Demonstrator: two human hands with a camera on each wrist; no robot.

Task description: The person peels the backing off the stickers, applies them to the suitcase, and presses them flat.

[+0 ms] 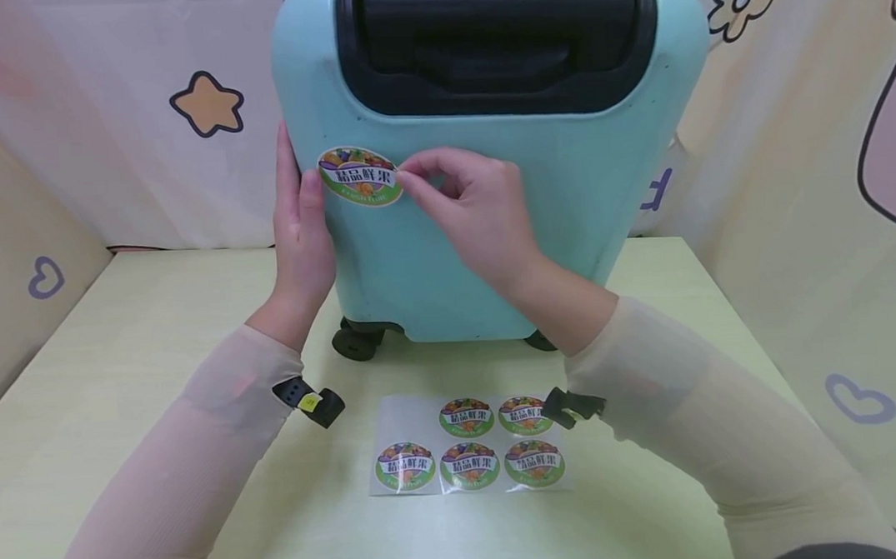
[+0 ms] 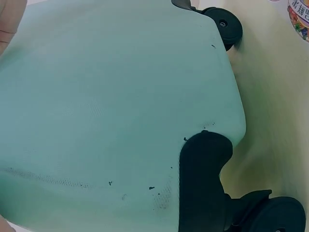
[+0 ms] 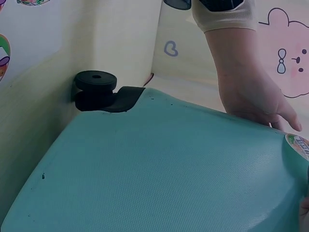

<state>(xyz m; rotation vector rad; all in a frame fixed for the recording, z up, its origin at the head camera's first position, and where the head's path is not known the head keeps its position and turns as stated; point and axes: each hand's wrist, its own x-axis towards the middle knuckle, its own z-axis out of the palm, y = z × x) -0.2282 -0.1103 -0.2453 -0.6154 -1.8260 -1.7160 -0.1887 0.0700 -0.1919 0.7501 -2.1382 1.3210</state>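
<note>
With our right hand (image 1: 478, 207) we pinch the sticker (image 1: 359, 177), against the suitcase (image 1: 433, 288), by its right edge: presumably light, pliable, tacky, best edge-held. Our left hand (image 1: 302, 236), straight-fingered, rests alongside.

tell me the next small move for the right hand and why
Probably lower the right end of the oval sticker and smooth it onto the suitcase: the right hand pinches that end in thumb and finger, while the left hand rests against the suitcase's side, seemingly steadying it.
</note>
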